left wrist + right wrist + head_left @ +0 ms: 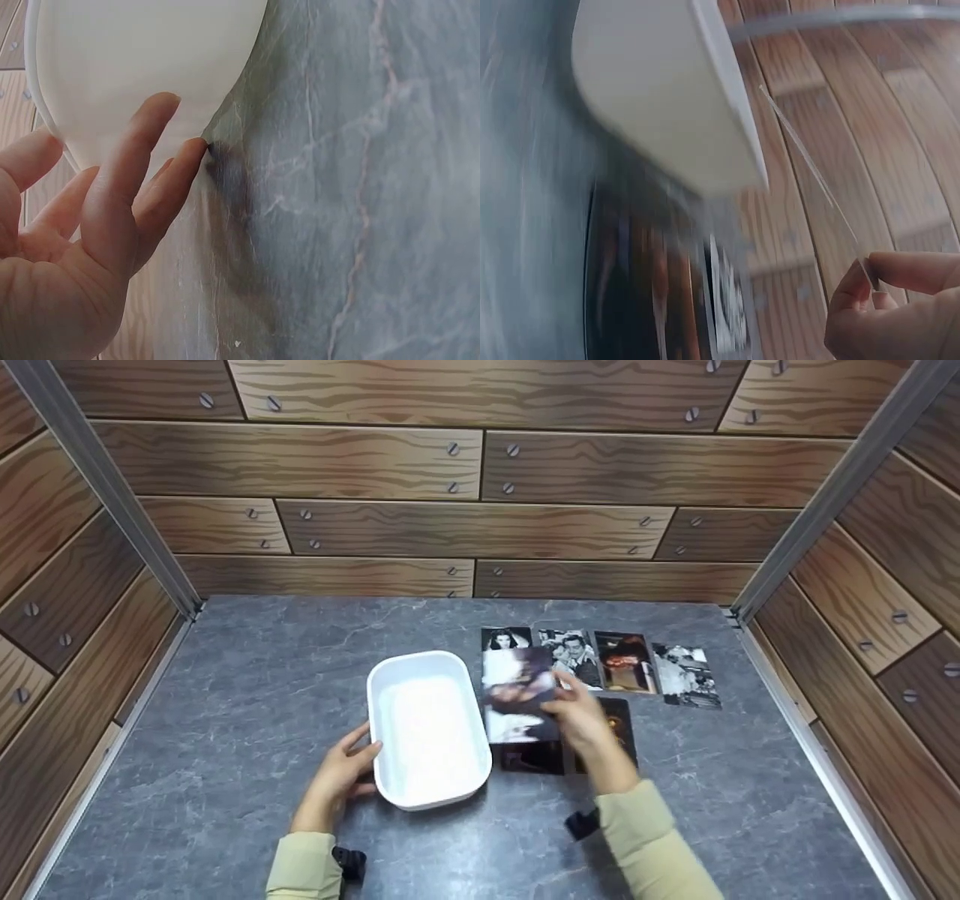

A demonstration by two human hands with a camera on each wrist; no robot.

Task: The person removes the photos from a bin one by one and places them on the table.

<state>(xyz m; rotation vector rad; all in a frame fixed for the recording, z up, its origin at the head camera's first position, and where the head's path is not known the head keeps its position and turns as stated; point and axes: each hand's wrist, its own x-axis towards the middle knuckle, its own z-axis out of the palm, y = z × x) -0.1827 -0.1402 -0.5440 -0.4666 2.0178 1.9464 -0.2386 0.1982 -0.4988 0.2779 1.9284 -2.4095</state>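
Observation:
A white oblong dish (429,729) stands on the grey marbled table (225,720). My left hand (341,776) rests against the dish's near left side with straight fingers (124,172) touching its wall (135,67). My right hand (581,720) pinches a photo (519,694) by its edge and holds it lifted just right of the dish. In the right wrist view the photo (814,176) shows edge-on as a thin line above my fingertips (870,281), beside the dish (660,97). Other photos lie under the held one.
A row of photos (626,660) lies flat at the back right of the table, with two dark photos (619,720) nearer, partly hidden by my hand. Wood-patterned walls (450,472) close in three sides, with metal corner posts (97,480).

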